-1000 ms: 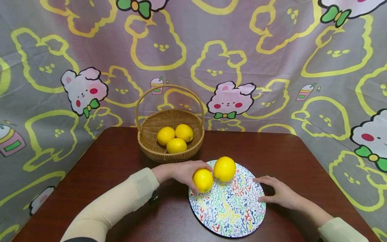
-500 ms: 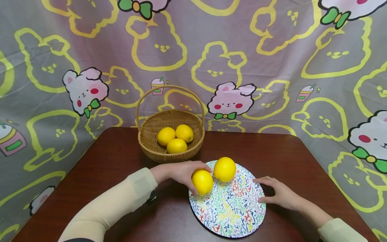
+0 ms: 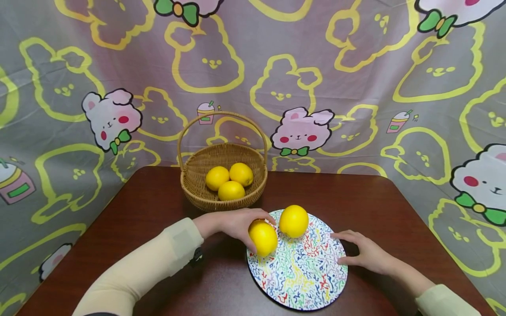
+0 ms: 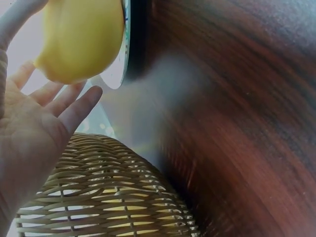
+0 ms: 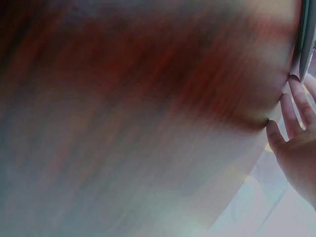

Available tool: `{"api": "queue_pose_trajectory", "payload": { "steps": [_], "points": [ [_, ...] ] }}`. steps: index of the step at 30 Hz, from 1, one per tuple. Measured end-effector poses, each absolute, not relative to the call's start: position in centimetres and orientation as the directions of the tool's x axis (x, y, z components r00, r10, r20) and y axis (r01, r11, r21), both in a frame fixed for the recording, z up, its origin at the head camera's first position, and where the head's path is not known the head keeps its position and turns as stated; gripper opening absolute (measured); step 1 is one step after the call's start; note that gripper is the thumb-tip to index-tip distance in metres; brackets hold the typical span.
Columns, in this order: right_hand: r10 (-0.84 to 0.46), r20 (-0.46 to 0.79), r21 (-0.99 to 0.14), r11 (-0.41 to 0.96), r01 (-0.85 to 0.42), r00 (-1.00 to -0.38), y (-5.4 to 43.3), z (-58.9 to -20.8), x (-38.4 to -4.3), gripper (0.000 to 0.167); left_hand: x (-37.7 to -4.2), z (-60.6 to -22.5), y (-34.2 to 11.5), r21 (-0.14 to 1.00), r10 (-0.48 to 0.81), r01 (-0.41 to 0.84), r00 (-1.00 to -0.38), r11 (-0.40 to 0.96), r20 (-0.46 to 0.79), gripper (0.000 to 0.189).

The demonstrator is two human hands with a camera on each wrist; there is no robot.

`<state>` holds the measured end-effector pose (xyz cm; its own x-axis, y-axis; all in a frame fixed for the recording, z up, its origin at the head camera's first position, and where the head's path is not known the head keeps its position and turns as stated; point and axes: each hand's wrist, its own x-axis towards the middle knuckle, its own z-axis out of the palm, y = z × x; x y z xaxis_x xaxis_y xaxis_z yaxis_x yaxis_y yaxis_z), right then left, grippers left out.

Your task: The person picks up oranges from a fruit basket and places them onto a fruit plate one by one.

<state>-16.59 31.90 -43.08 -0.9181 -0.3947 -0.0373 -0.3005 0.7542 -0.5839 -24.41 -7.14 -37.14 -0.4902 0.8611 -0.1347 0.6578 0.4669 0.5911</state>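
Note:
My left hand (image 3: pixel 239 224) holds a yellow lemon (image 3: pixel 263 238) between thumb and fingers, over the left edge of a round white board (image 3: pixel 304 272) with coloured squiggles. In the left wrist view the same lemon (image 4: pixel 81 37) shows its pointed tip; whether it touches the board is hard to tell. A second lemon (image 3: pixel 294 221) sits on the far part of the board. At the board's right rim is my right hand (image 3: pixel 368 254), its thumb and fingers apart and the fingertips at the edge. The right wrist view shows those fingers (image 5: pixel 291 116) extended beside the rim.
Behind my left hand stands a wicker basket (image 3: pixel 189 193) with a tall arched handle, and 3 lemons (image 3: pixel 231 191) lie in it. The brown wooden table (image 3: pixel 336 193) is backed by a patterned cloth (image 3: pixel 356 87) on three sides.
My left hand and its lemon have shifted slightly left, so the gap to the second lemon is a bit wider. The right hand, board and basket stay in place.

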Motion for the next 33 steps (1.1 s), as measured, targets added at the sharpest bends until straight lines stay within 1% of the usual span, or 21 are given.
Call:
{"api": "queue_pose_trajectory", "payload": {
  "steps": [11,18,23,27,30,33],
  "points": [
    [-0.395,-0.039,-0.583,0.755,-0.300,-0.918,31.9,-43.0,-16.7,0.066,-24.3,-36.9,-7.7,0.574,0.867,0.677,-0.483,0.460,-0.124,0.078],
    [-0.380,-0.051,-0.587,0.760,-0.280,-0.924,31.9,-43.1,-16.7,0.066,-24.1,-36.4,-7.9,0.587,0.869,0.669,-0.477,0.457,-0.133,0.077],
    [-0.388,-0.045,-0.591,0.753,-0.289,-0.920,31.9,-43.2,-16.7,0.066,-24.1,-36.0,-8.2,0.585,0.870,0.671,-0.475,0.456,-0.133,0.076],
    [-0.396,-0.040,-0.588,0.751,-0.299,-0.917,32.0,-43.3,-16.7,0.066,-24.0,-35.3,-8.4,0.591,0.861,0.658,-0.492,0.467,-0.132,0.076],
    [-0.400,-0.035,-0.589,0.749,-0.305,-0.916,32.0,-43.3,-16.7,0.066,-23.9,-34.4,-8.7,0.618,0.848,0.624,-0.513,0.477,-0.137,0.074],
    [-0.405,-0.033,-0.588,0.747,-0.310,-0.914,32.0,-43.3,-16.7,0.066,-23.7,-33.3,-8.9,0.669,0.845,0.581,-0.518,0.463,-0.134,0.069]
  ]
}}
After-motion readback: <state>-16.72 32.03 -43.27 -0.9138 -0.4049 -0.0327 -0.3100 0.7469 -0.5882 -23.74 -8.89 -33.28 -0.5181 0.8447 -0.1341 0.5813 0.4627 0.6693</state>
